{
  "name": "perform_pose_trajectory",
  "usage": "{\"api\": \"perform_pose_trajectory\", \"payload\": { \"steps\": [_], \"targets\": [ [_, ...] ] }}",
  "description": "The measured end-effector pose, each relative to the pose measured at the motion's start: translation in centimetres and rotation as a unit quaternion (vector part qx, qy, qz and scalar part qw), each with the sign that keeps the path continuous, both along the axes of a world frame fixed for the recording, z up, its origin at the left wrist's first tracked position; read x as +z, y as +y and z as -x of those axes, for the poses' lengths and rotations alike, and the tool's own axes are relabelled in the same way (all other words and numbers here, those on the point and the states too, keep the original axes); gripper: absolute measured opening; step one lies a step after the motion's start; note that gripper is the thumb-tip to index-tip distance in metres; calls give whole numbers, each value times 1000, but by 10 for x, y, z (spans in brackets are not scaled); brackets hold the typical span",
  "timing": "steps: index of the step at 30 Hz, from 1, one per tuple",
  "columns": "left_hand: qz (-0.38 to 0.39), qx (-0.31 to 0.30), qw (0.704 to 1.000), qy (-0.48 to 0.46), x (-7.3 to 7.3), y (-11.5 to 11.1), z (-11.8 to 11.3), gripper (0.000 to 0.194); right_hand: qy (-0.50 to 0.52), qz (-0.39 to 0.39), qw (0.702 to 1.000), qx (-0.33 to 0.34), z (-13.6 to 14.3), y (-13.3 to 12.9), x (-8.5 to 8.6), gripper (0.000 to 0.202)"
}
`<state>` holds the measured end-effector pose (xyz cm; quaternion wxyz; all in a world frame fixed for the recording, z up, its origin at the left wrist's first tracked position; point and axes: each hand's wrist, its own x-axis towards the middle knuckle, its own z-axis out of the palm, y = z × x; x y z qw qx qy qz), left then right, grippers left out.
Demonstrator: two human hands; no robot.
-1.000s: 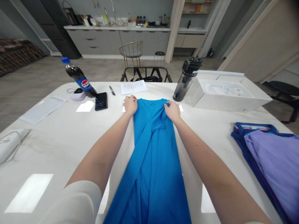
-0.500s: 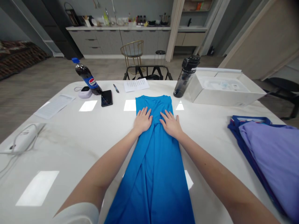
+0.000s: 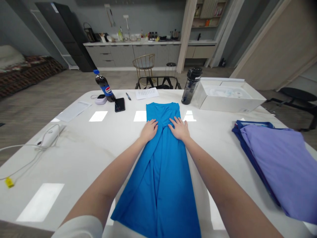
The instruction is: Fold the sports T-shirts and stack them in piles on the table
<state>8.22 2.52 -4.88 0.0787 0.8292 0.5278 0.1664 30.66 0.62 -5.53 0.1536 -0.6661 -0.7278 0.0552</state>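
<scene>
A bright blue garment [image 3: 160, 165] lies lengthwise down the middle of the white table [image 3: 81, 155], its sides folded in over each other. My left hand [image 3: 149, 130] rests flat on it, fingers spread, left of the centre fold. My right hand [image 3: 179, 128] lies flat beside it on the right half. Both hands press on the cloth about a third of the way down from its far end and hold nothing.
A stack of purple and dark blue clothes [image 3: 279, 162] lies at the right. At the far edge stand a cola bottle [image 3: 105, 86], a phone [image 3: 120, 104], a pen, a paper sheet [image 3: 147, 93], a dark drinking bottle [image 3: 190, 86] and a white box [image 3: 230, 97]. A corded white device [image 3: 49, 136] lies at the left.
My hands let go of the garment's far corners and slid back toward me, now lying flat on the cloth. The view has pulled back and risen a little.
</scene>
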Motion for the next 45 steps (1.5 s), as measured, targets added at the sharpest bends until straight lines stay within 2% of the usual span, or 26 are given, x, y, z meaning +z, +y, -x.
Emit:
{"api": "perform_pose_trajectory", "payload": {
  "steps": [3,6,10,12,14,17,20,22,27,31,34,37,39,40,43,45],
  "targets": [
    [21,-27,999,33,5,-37,14,50,20,-7,1000,-10,-1,1,-1,58],
    [49,-39,996,65,19,-80,27,49,80,-48,995,-27,-7,1,3,60],
    [63,-16,996,65,40,-136,40,46,193,-115,973,-54,-13,-9,11,52],
    [61,3,996,71,46,-160,44,43,199,-132,969,-59,-9,-24,15,46],
    [56,28,994,85,49,-182,48,41,166,-132,977,-19,3,-49,18,37],
    [53,63,991,105,50,-211,55,38,101,-93,985,109,31,-96,24,27],
    [51,89,988,118,49,-236,64,36,54,-45,975,210,61,-137,35,26],
    [43,108,986,123,50,-253,72,37,35,-19,970,241,77,-154,42,29],
    [48,160,974,150,53,-292,99,44,-47,20,956,288,108,-160,57,41],
    [82,159,973,146,55,-316,118,29,-94,35,936,337,127,-156,62,28],
    [105,172,973,111,62,-329,127,19,-78,39,938,336,132,-161,66,23],
    [113,179,977,13,80,-341,124,21,-5,28,948,318,122,-171,74,23],
    [96,155,982,-51,95,-351,110,24,55,12,949,309,106,-179,78,22],
    [86,124,986,-70,102,-356,99,24,81,3,949,305,96,-183,78,22],
    [85,-41,993,-66,113,-368,63,21,118,-14,950,289,65,-196,70,22],
    [111,-160,980,-44,110,-369,44,25,111,-6,953,282,47,-206,58,21]
  ]
}}
